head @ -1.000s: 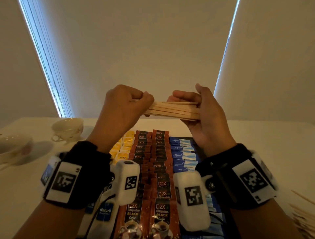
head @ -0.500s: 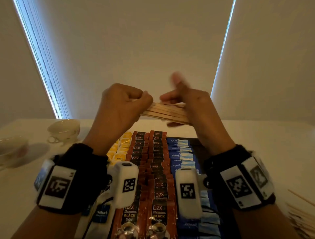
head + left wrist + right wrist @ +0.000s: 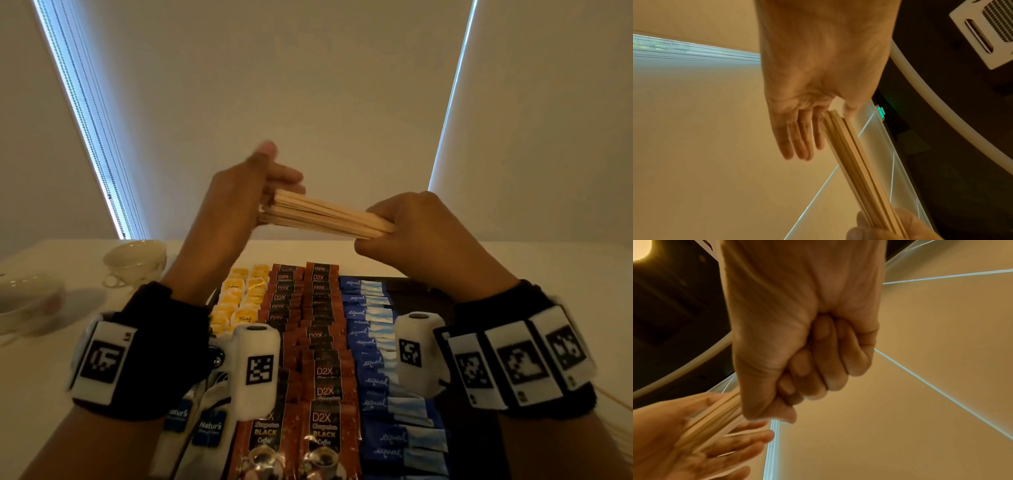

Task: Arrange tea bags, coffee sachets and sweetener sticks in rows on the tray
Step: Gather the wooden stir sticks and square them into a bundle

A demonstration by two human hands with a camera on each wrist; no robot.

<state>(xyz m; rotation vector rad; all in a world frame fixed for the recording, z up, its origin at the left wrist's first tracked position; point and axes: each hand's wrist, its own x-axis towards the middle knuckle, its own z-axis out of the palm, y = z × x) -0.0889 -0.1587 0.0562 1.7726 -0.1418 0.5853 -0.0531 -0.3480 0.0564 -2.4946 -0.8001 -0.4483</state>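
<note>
A bundle of thin wooden stir sticks (image 3: 325, 216) hangs in the air above the tray, tilted down to the right. My right hand (image 3: 421, 236) grips its right end in a fist (image 3: 813, 356). My left hand (image 3: 236, 198) is flat with straight fingers, the palm (image 3: 818, 84) against the sticks' left ends (image 3: 853, 159). Below, on the dark tray (image 3: 421, 291), lie rows of yellow tea bags (image 3: 245, 294), brown D2X coffee sachets (image 3: 320, 342), blue Equal sweetener sticks (image 3: 368, 329) and white Nature's sachets (image 3: 209, 425).
Two pale teacups (image 3: 135, 260) (image 3: 27, 301) stand on the white table to the left of the tray. Loose wooden sticks (image 3: 616, 404) lie at the right edge of the view. Window blinds rise behind the table.
The grip has swapped: my left hand let go of the bundle's left end and opened flat against it, while my right hand closed round the right end. The bundle now tilts down to the right.
</note>
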